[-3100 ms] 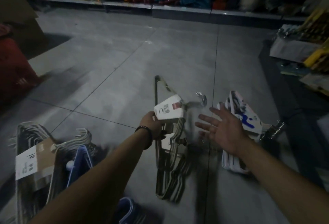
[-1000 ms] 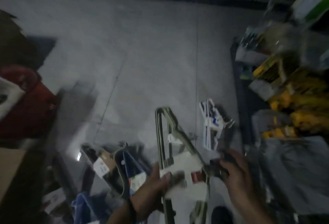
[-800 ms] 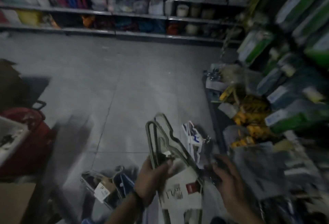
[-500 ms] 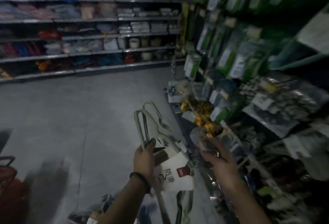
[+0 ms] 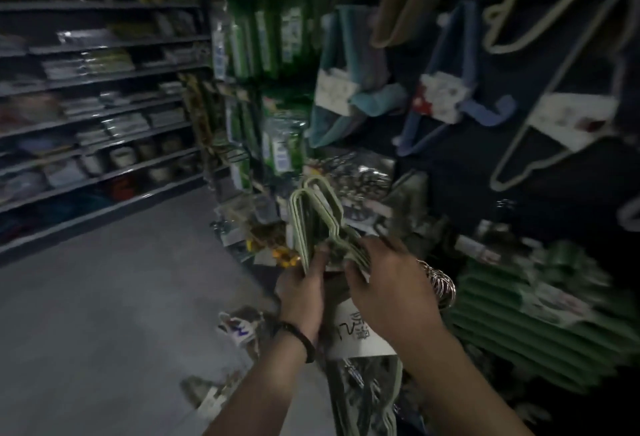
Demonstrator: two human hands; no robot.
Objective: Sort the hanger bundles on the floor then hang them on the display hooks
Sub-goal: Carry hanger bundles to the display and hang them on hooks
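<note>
Both hands hold one hanger bundle [image 5: 313, 217] in front of the chest, lifted off the floor and just before the display wall [image 5: 519, 193], not hung. The right hand [image 5: 391, 293] shows us its back. Its fingers [image 5: 356, 257] are bent down over the upper edge of the bundle and grip it, so this hand is closed around the wires, not spread. The left hand [image 5: 304, 290] grips the same bundle from the left side, with the thumb standing up along the wires and the other fingers curled behind, where we cannot see them. A dark band [image 5: 298, 335] goes around the left wrist. The bundle is many thin pale green hangers pressed together. One rounded corner points up above the hands, and the rest hangs down between the forearms, where it becomes blurred. A white paper label [image 5: 356, 331] with dark printed signs wraps its middle, just under the right hand. Just beside the right wrist we see a cluster of shiny metal loops [image 5: 441, 285]; we cannot tell how they join the bundle. The grey floor [image 5: 104, 314] looks smooth and tiled. Long dark shelves [image 5: 104, 106] stand at the left. On the wall hang a white bundle [image 5: 561, 124], a blue bundle [image 5: 450, 89] and a teal bundle [image 5: 349, 96], each with a paper label. Another bundle [image 5: 239, 326] with a white and blue label lies on the floor, below the left wrist.
</note>
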